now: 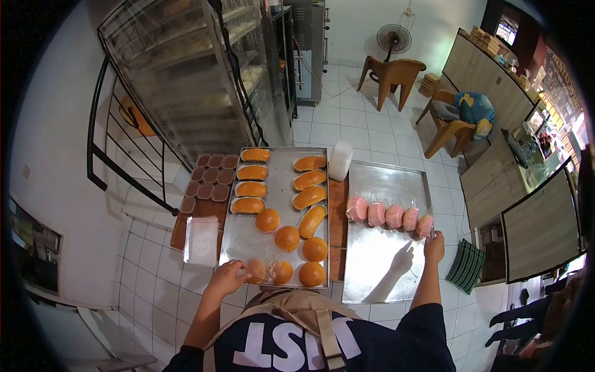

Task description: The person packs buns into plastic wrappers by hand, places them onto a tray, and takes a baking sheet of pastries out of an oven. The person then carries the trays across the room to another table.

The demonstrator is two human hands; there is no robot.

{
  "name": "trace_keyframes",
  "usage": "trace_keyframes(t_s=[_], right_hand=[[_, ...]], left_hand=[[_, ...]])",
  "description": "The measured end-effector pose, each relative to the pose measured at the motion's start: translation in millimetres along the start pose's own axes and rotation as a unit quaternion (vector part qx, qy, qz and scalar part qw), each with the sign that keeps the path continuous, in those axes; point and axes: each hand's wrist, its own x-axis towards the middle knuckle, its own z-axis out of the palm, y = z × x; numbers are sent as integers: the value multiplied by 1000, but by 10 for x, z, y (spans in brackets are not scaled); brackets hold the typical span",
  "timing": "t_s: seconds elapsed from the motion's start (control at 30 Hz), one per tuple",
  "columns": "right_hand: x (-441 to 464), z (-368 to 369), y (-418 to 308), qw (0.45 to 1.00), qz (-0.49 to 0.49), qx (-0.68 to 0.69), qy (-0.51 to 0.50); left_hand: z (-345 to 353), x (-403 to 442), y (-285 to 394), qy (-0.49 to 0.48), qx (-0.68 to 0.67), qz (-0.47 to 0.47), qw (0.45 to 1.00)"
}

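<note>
Right of the bun tray [279,186], five pink packets [394,216] are lined up, most buns [287,238] appear left unbagged, and any grip by the curled left hand [227,277] or right hand [435,247] cannot be told.

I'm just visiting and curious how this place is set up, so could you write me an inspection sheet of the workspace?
Surface: brown table, largely covered by the left tray and right tray, a gap between them.
Job's things: long and round buns in the left tray; five pink packs in a row across the right tray.
Clutter: brown tubs and stacked plastic left of the left tray; white object at the gap's far end.
Hands: left hand at the near-left bun; right hand at the right tray's right edge, beside the end pack; grips unclear.
Cables: thin cord on the floor.
Surroundings: plastic-covered rack, fan, chairs, green cushion.
</note>
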Motion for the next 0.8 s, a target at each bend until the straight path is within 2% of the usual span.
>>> trace_keyframes(t_s=[0.03,0.07,0.13,0.2,0.27,0.3,0.33,0.37,0.4,0.53,0.57,0.6,0.63,0.67,0.7,0.73,0.77,0.8], right_hand=[[-66,-51,-9,1000,13,6,6],[-156,-124,-8,997,61,17,-43],[-445,-202,115,995,76,3,-65],[-821,-353,243,991,124,-7,-57],[-1250,-251,702,988,149,28,17],[-1500,-246,887,980,160,93,78],[-1734,-131,1239,960,223,156,70],[-2036,20,1584,909,274,303,89],[-2283,-294,1435,741,507,440,-3],[-3503,-265,1292,574,543,598,-130],[-3672,-230,1176,732,472,418,-260],[-3804,-209,972,829,364,205,-371],[-3927,-191,740,860,231,-24,-455],[-4022,-187,506,822,80,-249,-506],[-4040,-211,273,865,202,-85,-450],[-4232,177,492,903,188,130,-364],[-4284,134,317,870,230,217,-378],[-4314,122,111,828,269,303,-387]], left_hand=[[19,8,-17,-5,-1,0,1000],[29,29,-31,-10,-2,2,1000],[28,84,-36,-62,14,-13,998],[15,144,-53,-90,22,-7,996],[-12,185,-113,-98,25,19,995],[-15,217,-193,-108,16,19,994],[-1,256,-295,-119,7,19,993],[-5,277,-391,-130,-1,19,991],[-33,280,-466,-144,5,15,989],[-91,204,-776,-175,2,15,984],[-101,154,-865,-176,-4,18,984],[-122,94,-936,-175,12,22,984],[-158,34,-1002,-173,30,28,984],[-193,-7,-1073,-171,47,36,983],[-205,-40,-1149,-185,35,22,982],[-191,-76,-1229,-199,22,9,980],[-157,-111,-1306,-214,9,-5,977],[-65,-116,-1395,-235,-118,-30,965]])
